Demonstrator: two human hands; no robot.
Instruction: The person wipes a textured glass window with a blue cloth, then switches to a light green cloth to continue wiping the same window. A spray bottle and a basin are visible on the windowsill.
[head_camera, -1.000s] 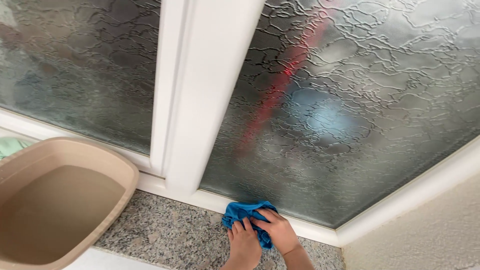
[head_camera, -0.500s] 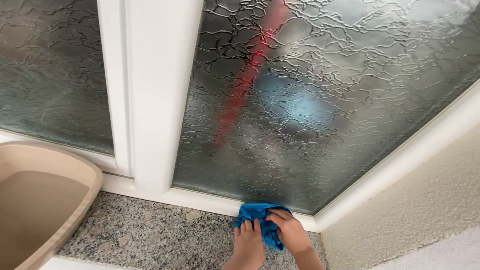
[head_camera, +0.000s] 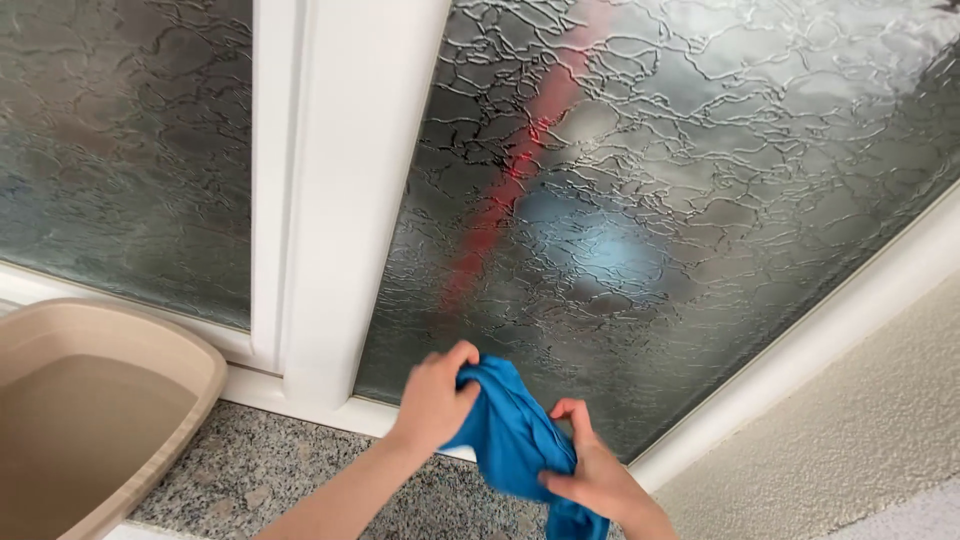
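Left hand (head_camera: 432, 395): I see it raised in front of the glass, fingers (head_camera: 462, 352) curled and clamped on the upper end of the cloth; the forearm runs down to the lower edge of the view.
Right hand (head_camera: 597, 470): lower and to the right, fingers (head_camera: 566, 408) closed on the cloth's lower part, thumb and forefinger pinching a fold.
Cloth (head_camera: 510, 435): blue, bunched, held between both hands; it is lifted clear of the bench and hangs above the bench's back edge, in front of the lower part of the right pane, with a tail drooping below the right hand.
Bench (head_camera: 250, 470): speckled grey granite sill under the window; the cloth is over its right half, near the back right corner.
Glass (head_camera: 680, 200): textured, frosted pane right of the post; a blurred red streak and a pale blue patch show through it.
Left pane (head_camera: 120, 150): the same textured glass, darker, left of the post.
Post (head_camera: 350, 190): white upright frame member between the panes, meeting the white bottom rail at the bench's back edge.
Basin (head_camera: 90, 420): beige plastic tub at the bench's left end, well apart from the hands; I see murky water inside.
Wall (head_camera: 850, 420): cream, rough plaster, at the right.
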